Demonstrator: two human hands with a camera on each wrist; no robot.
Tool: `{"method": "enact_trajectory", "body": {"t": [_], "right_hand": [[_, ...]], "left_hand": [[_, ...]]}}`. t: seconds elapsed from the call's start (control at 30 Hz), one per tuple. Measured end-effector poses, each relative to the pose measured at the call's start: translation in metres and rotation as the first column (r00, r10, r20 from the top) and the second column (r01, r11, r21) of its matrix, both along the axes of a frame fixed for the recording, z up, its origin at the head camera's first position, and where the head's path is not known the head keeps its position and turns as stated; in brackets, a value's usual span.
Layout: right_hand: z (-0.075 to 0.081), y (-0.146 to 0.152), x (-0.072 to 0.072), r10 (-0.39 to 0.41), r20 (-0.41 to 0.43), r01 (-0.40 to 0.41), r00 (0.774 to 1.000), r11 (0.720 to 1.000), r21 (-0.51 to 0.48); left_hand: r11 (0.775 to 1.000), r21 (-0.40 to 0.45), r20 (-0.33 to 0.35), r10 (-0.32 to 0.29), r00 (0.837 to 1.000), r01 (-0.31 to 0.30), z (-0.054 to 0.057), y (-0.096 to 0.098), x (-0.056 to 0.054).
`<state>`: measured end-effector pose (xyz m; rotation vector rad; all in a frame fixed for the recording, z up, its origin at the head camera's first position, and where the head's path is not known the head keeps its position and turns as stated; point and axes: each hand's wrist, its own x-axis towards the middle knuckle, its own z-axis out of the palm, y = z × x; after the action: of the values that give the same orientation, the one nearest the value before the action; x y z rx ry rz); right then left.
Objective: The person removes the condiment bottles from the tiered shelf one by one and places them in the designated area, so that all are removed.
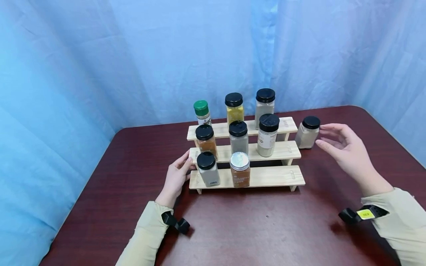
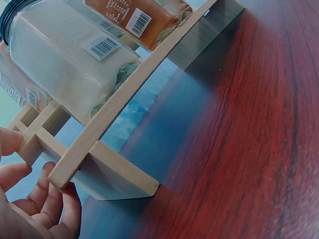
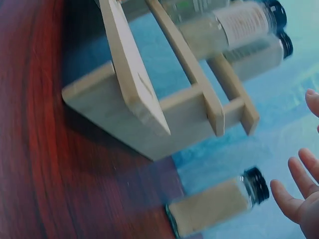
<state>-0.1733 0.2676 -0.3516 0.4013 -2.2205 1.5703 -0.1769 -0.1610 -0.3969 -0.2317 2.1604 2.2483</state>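
Note:
A three-tier wooden rack [image 1: 273,177] stands on the table with spice jars on each step. At its left end, my left hand [image 1: 177,175] holds the rack, thumb and curled fingers against the ends of the steps. In the left wrist view, the fingertips [image 2: 50,174] meet the lower step's corner. To the right of the rack, a black-lidded jar of pale powder [image 1: 307,135] stands upright on the table. Beside that jar is my right hand [image 1: 346,147], fingers spread and thumb apart. The right wrist view shows a small gap between fingers and jar lid [image 3: 256,185].
On the bottom step are a white-powder jar [image 1: 208,171] and a silver-lidded jar [image 1: 240,171]. Behind them, the middle step bears an orange-spice jar [image 1: 207,144], a grey jar [image 1: 239,142] and a labelled shaker [image 1: 267,138]. A green-capped bottle [image 1: 202,111] stands on top.

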Motion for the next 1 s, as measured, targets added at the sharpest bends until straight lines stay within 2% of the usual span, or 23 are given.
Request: {"method": "enact_trajectory", "body": {"t": [0.23, 0.47, 0.6, 0.8, 1.0], "right_hand": [[0.012, -0.023, 0.011, 0.078, -0.012, -0.077, 0.997, 0.992, 0.101], [0.021, -0.046, 0.022, 0.184, -0.049, -0.178, 0.982, 0.979, 0.103], [0.024, -0.058, 0.027, 0.222, -0.036, -0.217, 0.974, 0.969, 0.116], [0.027, -0.074, 0.033, 0.253, 0.045, -0.257, 0.967, 0.95, 0.176], [0.025, -0.091, 0.032, 0.323, 0.022, -0.32, 0.946, 0.921, 0.224]], "left_hand": [[1.0, -0.001, 0.0, 0.01, 1.0, -0.01, 0.0, -0.002, 0.001], [1.0, 0.011, -0.009, 0.0, 1.0, 0.0, 0.0, -0.002, 0.001], [1.0, 0.0, -0.01, -0.003, 1.0, 0.003, 0.0, -0.001, 0.0], [1.0, -0.018, -0.016, -0.003, 1.0, 0.003, -0.001, 0.001, 0.0], [1.0, 0.01, -0.023, -0.008, 1.0, 0.008, -0.002, 0.001, 0.0]]}}
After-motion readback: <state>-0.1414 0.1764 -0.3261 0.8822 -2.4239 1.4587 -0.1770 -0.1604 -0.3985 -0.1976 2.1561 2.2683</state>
